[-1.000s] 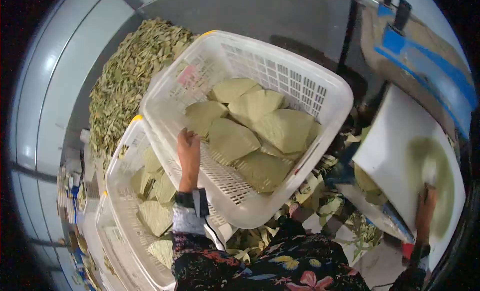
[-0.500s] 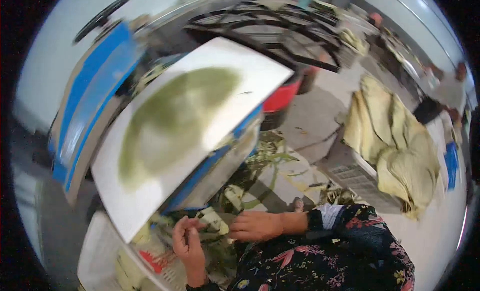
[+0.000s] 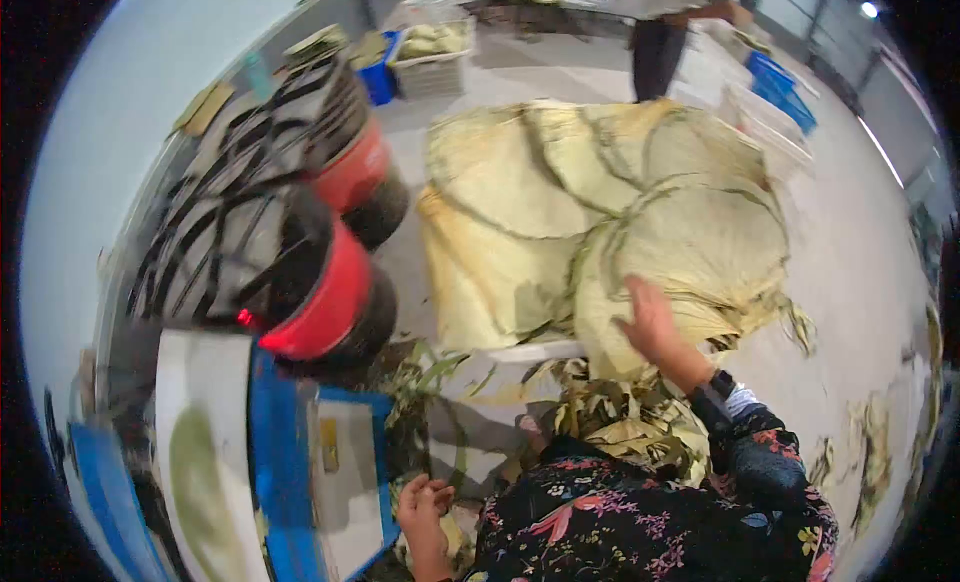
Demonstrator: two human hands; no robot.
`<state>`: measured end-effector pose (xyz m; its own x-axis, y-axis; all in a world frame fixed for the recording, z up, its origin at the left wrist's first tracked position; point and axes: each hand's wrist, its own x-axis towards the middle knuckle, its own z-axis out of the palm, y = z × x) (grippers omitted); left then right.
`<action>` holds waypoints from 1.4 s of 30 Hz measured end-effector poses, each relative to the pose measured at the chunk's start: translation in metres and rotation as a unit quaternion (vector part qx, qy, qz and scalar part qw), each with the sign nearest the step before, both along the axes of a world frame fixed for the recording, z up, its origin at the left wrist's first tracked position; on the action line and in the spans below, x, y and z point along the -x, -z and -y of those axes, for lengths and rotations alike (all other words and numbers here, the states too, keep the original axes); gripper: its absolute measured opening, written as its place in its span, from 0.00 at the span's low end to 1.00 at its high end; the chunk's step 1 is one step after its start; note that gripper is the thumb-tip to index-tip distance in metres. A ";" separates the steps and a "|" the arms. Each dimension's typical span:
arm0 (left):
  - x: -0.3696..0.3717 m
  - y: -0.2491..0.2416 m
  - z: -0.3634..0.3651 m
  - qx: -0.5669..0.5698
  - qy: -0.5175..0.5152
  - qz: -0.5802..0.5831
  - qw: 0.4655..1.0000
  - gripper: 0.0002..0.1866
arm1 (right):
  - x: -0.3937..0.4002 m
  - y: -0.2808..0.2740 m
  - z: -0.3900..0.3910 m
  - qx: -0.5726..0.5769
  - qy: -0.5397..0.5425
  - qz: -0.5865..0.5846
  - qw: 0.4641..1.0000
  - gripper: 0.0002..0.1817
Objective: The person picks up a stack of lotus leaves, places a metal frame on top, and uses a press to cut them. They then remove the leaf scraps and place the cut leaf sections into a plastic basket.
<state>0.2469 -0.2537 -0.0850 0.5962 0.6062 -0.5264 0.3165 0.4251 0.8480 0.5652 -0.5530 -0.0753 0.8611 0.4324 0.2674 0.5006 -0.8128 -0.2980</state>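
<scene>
The stacked large, round, pale yellow-green leaves [image 3: 700, 232], far and right, could be torn if their thin near edge is dragged by the loosely spread right hand [image 3: 657, 330], while the left hand [image 3: 421, 512] is half open, seemingly empty.

So the right hand [image 3: 655, 327] is on the near edge of a big heap of pale yellow-green leaves [image 3: 500, 172] — fingers pointing away, palm down. Left hand [image 3: 425, 507] is down low by a blue-framed panel [image 3: 285, 462], fingers curled, can't tell if it's holding anything. Two red-and-black drums [image 3: 325, 297] sit left of the heap, crumpled leaf scraps [image 3: 640, 422] lie just this side of it — and a person in dark trousers [image 3: 655, 57] stands beyond.
</scene>
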 end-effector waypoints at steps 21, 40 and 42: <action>-0.127 0.012 0.015 -0.093 0.282 -0.057 0.953 0.14 | -0.089 0.041 0.231 -0.387 0.513 -0.203 0.738 0.22; -0.148 0.004 0.041 -0.122 0.333 -0.041 0.934 0.13 | -0.097 0.042 0.167 -0.654 0.460 -0.033 0.600 0.28; -0.150 0.006 0.042 -0.139 0.350 -0.034 0.926 0.14 | -0.102 0.037 0.156 -0.610 0.424 0.031 0.669 0.31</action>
